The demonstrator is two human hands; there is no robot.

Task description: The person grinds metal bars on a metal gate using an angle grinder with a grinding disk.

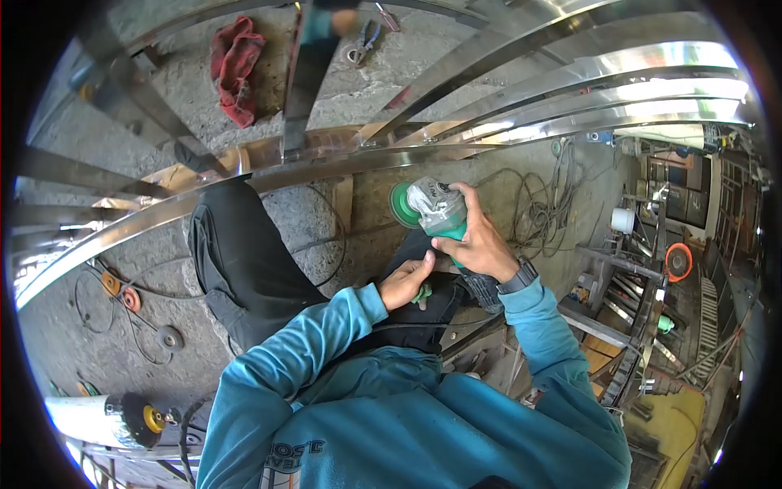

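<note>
An angle grinder (444,210) with a green body and a silvery head is held over my lap, and my right hand (482,243) is wrapped round it. The green disc (401,204) on its head points left, toward the metal frame. My left hand (406,281) is just below and left of the grinder, thumb up and fingers curled. A small green piece (422,297) shows at its fingers; I cannot tell what it is. A dark watch (519,277) circles my right wrist.
A shiny metal frame with long bars (326,167) arches in front of my knees. Beyond it lie a red cloth (236,72) and pliers (363,45). Loose cables (547,216) coil at right; grinding discs (169,338) and a gas cylinder (90,420) are at left.
</note>
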